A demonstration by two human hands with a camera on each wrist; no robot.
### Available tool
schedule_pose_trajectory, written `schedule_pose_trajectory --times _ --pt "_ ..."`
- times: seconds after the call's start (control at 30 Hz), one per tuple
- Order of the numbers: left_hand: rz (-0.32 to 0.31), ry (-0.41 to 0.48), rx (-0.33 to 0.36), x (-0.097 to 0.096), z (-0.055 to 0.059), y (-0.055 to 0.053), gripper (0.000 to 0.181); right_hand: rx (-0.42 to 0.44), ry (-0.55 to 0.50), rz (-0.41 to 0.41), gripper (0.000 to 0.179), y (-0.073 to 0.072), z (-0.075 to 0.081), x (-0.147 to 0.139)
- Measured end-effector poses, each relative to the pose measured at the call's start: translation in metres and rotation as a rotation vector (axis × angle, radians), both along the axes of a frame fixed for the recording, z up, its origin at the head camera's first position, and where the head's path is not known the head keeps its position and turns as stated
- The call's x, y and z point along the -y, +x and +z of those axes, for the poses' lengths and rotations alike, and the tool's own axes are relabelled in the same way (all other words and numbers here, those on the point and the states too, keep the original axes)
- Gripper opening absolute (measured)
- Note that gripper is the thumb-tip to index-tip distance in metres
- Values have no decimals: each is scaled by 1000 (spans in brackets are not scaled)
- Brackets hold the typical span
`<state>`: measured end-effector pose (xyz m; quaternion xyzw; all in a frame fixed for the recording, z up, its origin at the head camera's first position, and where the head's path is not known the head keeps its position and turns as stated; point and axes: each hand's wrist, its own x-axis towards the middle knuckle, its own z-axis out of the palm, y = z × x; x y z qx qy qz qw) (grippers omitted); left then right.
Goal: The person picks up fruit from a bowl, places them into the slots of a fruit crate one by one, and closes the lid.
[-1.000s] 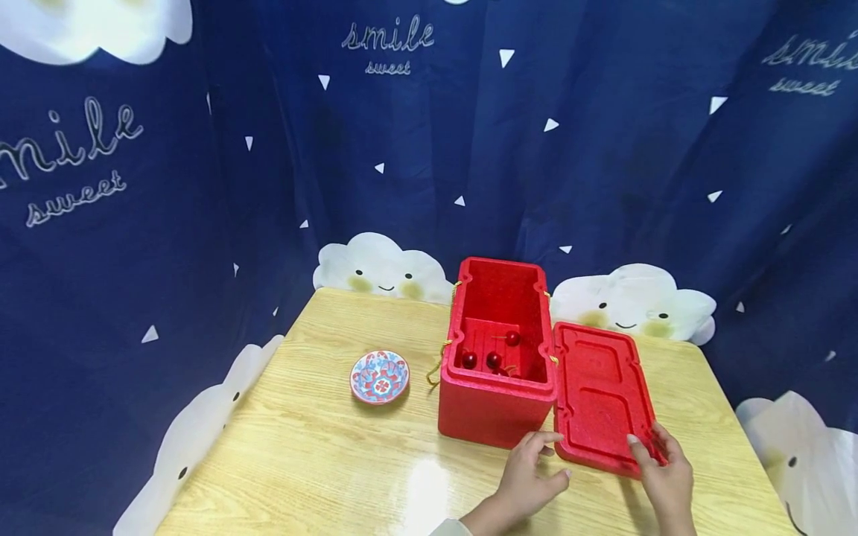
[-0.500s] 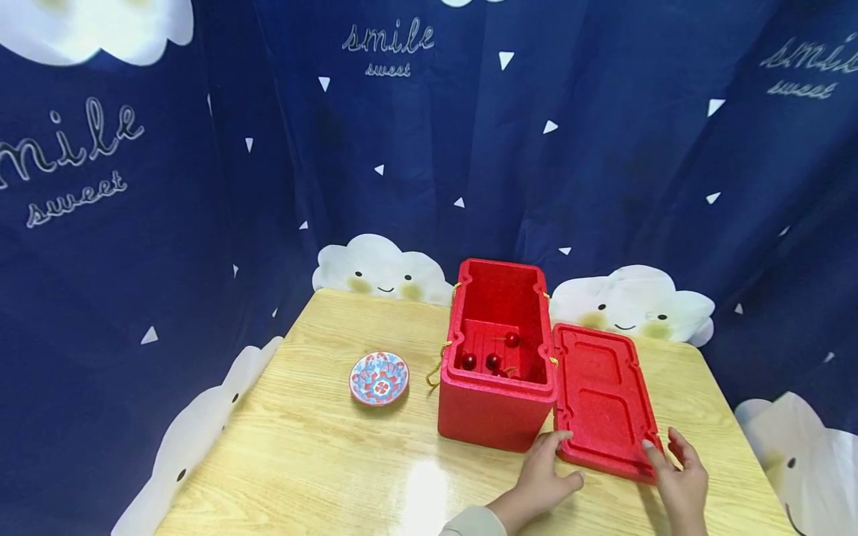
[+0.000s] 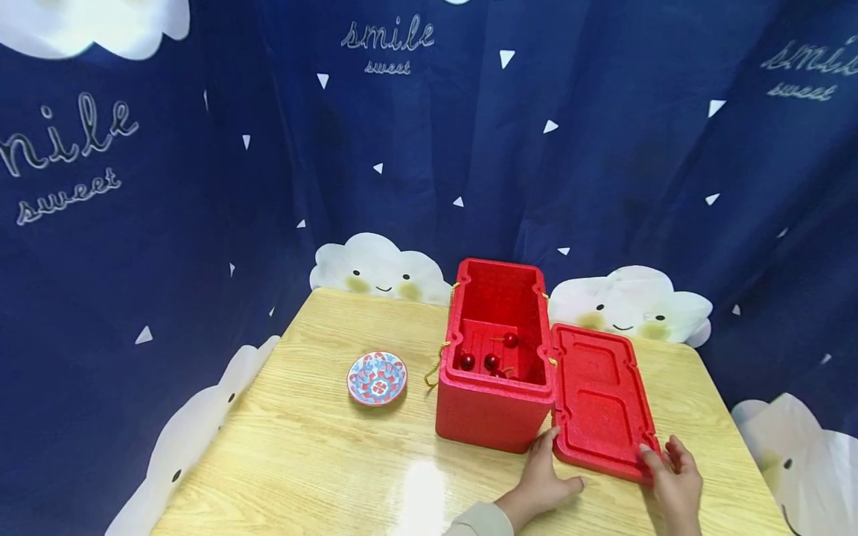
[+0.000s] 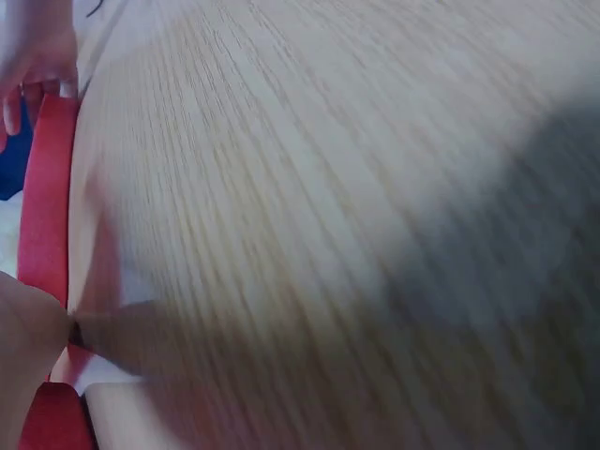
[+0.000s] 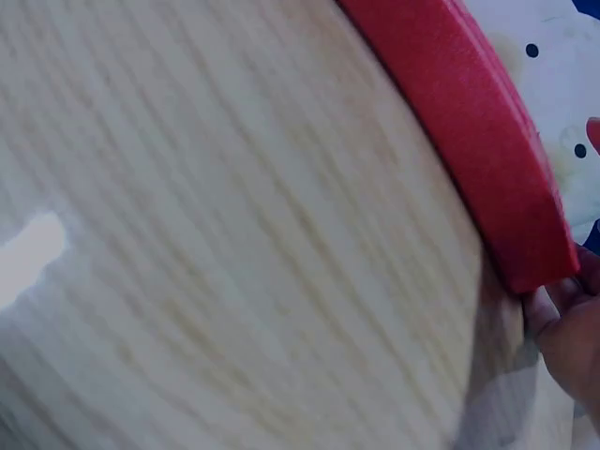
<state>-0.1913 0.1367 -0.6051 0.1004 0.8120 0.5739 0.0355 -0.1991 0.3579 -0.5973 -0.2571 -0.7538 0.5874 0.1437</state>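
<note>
A red box [image 3: 492, 413] stands uncovered on the table, with several cherries [image 3: 491, 362] on its floor. Its red lid [image 3: 596, 417] lies flat along the box's right side. My left hand [image 3: 544, 476] is at the lid's near left corner, fingertips by the gap between lid and box and thumb spread out to the right. At the lid's near right corner, my right hand [image 3: 677, 480] holds the edge, thumb over the top and fingers at the side. The right wrist view shows those fingers [image 5: 567, 305] close around the corner.
A small patterned dish [image 3: 377, 378] sits to the left of the box. Yellow cords [image 3: 434, 372] hang at the box's sides. Behind the wooden table [image 3: 288, 447] hangs a dark blue curtain [image 3: 402, 149] with clouds and lettering.
The lid's near end has shifted slightly right, away from the box. Both hands have moved right along with it. Box, cherries and dish stay put.
</note>
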Motion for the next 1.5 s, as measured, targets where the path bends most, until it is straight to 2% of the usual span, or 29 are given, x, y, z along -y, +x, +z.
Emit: schedule_pose_trajectory --times 0.1,0.23,0.33,0.57,0.73,0.77,0.8,0.9,1.13,1.23,1.4,1.5 --pt "16 48 70 -1 1 -1 86 50 12 4 78 0 -5 -2" --pt "14 78 122 -1 4 -4 86 43 -170 5 85 -2 -10 -2" --pt "3 80 140 -1 6 -7 85 43 -245 7 92 -5 -11 -2" --pt "39 73 167 -4 2 -15 90 119 -31 7 89 -3 -16 -3" --pt "36 104 178 -5 8 -11 92 111 -86 21 88 2 -14 -3" --pt "36 117 179 -5 8 -10 92 114 -72 24 86 4 -12 -3" --pt "34 134 183 -6 9 -9 91 109 -105 20 86 6 -10 -3" --pt "42 141 185 -7 11 -7 89 124 -51 9 81 11 -4 -3" --pt "43 120 228 -6 17 -5 90 153 -56 -10 78 16 1 -6" --pt "41 119 232 -7 17 -5 85 178 10 23 78 15 2 -7" --pt "35 116 202 -10 16 -5 73 221 183 105 79 15 7 -8" --pt "14 141 189 -11 18 -3 70 215 222 101 75 16 9 -7"
